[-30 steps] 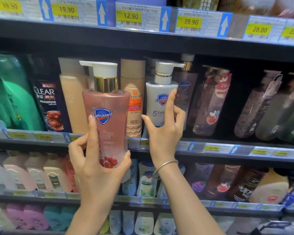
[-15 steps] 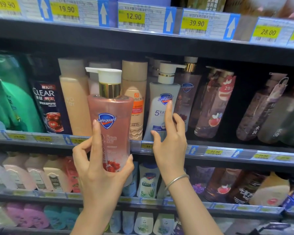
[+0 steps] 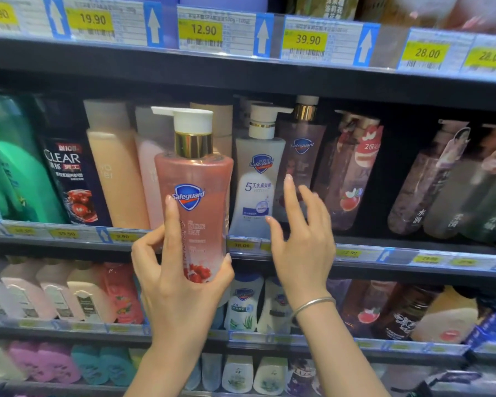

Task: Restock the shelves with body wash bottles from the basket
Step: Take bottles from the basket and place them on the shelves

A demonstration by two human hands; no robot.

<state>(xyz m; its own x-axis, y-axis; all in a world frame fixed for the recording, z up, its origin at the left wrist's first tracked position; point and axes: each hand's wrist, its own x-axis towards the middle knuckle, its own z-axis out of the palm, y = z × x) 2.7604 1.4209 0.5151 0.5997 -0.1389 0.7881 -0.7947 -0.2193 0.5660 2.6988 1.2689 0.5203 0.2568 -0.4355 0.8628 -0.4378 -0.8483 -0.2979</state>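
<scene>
1. Pink translucent plastic forms the body of the Safeguard pump bottle [image 3: 194, 207] that I hold upright in my left hand [image 3: 178, 285]; my fingers and thumb wrap its lower half, in front of the middle shelf edge [image 3: 384, 255].
2. Head view, hands: my right hand [image 3: 304, 245] holds nothing, its fingers spread and relaxed just before the white Safeguard bottle [image 3: 258, 179] that stands on the middle shelf. Whether a fingertip touches that bottle, I cannot tell.
3. Head view, step: I judge this to be the placing step, with the pink bottle not yet set down. The basket is out of view.
4. Head view, next move: placing calls for a free slot among the standing bottles. The row to the left of the white bottle looks crowded, so my free hand may need to shift a neighbour aside.
5. Head view, materials: the pink bottle has a waisted, glossy body, a gold metallic collar and a white pump head with a flat spout. The white bottle is opaque and smooth. A thin silver bangle [image 3: 312, 303] circles my right wrist.
</scene>
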